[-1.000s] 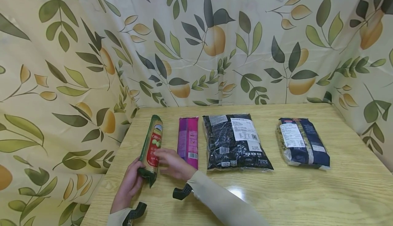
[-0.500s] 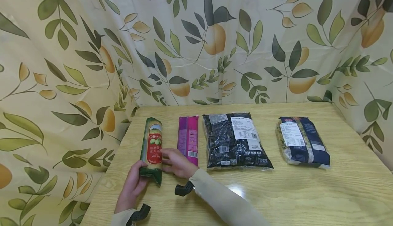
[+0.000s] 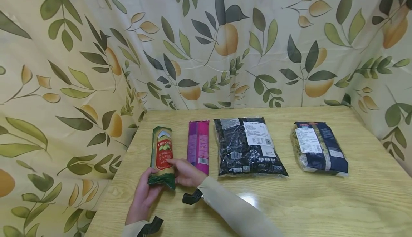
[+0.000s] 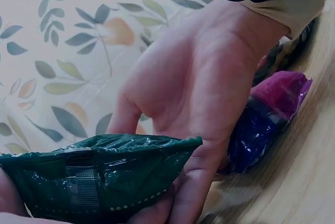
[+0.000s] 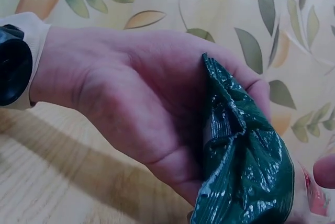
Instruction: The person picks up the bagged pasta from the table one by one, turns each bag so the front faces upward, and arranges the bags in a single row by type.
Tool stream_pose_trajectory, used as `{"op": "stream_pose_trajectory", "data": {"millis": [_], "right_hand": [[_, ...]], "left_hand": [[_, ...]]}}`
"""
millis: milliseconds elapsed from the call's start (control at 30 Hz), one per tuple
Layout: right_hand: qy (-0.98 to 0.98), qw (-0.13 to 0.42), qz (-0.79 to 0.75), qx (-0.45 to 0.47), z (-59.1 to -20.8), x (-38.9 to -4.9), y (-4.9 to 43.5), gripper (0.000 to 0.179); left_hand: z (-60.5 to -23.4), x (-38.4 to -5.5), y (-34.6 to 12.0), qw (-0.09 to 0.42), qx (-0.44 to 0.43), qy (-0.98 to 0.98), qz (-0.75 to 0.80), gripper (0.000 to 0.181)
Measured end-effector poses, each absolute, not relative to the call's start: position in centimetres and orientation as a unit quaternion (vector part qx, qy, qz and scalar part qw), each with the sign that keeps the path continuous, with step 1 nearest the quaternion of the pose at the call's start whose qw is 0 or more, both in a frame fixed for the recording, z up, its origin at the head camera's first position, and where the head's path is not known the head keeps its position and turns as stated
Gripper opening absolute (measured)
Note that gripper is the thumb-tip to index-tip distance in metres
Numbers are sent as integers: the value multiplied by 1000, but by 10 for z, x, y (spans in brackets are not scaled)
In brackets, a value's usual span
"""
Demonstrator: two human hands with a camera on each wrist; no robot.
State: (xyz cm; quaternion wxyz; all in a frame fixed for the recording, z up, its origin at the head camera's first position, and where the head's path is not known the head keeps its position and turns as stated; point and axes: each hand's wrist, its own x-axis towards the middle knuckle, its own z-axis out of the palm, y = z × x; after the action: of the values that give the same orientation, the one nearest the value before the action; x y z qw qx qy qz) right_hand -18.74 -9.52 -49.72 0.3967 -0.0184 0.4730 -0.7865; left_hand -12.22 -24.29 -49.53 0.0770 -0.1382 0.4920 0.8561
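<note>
A green and gold pack of spaghetti point(image 3: 165, 147) with a red label is held up at the left of the table, its front turned to the head camera. My left hand point(image 3: 143, 197) grips its lower left edge, thumb on the front. From the right side my right hand point(image 3: 188, 174) holds the same pack, one digit lying over the red label. In the left wrist view the pack's crimped green end point(image 4: 131, 179) fills the bottom, before the right palm. The right wrist view shows that green end point(image 5: 251, 156) against the right hand; fingers behind it are hidden.
Just right of the hands lies a pink and purple pack point(image 3: 198, 142). Beyond it are a large black bag point(image 3: 236, 158) with white labels and a dark blue bag point(image 3: 333, 147) with a see-through side. A leaf-patterned curtain point(image 3: 206, 69) stands behind the wooden table point(image 3: 305, 205).
The spaghetti pack has turned from a slant to face the head camera and come slightly nearer. My right hand has closed from beside it onto its right edge; the left moved slightly right.
</note>
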Motion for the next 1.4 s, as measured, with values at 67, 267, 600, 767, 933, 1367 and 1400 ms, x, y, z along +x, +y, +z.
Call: {"op": "stream_pose_trajectory", "data": {"millis": [67,267,600,767,933,1367,1400], "right_hand": [[463,398,-792,-17,-498,-188,-96,45],[440,399,-805,-2,-496,-187,-97,45],[433,406,-805,-10,-489,-189,-92,46],[435,412,-800,-28,-488,-191,-88,44],[444,405,-799,-30,-483,-192,-85,42],[485,400,-776,-51,-471,-192,-78,43],[488,398,-775,-50,-470,-192,-78,42]], "left_hand": [[-495,-122,-241,73,-138,484,861,60],[-495,-120,-239,66,-141,496,854,55],[-491,-117,-240,64,-129,576,804,55],[-492,-116,-243,63,-150,602,781,49],[-495,-114,-245,68,-158,600,781,42],[-501,-110,-252,108,-112,541,826,50],[-500,-110,-251,106,-112,542,826,51]]}}
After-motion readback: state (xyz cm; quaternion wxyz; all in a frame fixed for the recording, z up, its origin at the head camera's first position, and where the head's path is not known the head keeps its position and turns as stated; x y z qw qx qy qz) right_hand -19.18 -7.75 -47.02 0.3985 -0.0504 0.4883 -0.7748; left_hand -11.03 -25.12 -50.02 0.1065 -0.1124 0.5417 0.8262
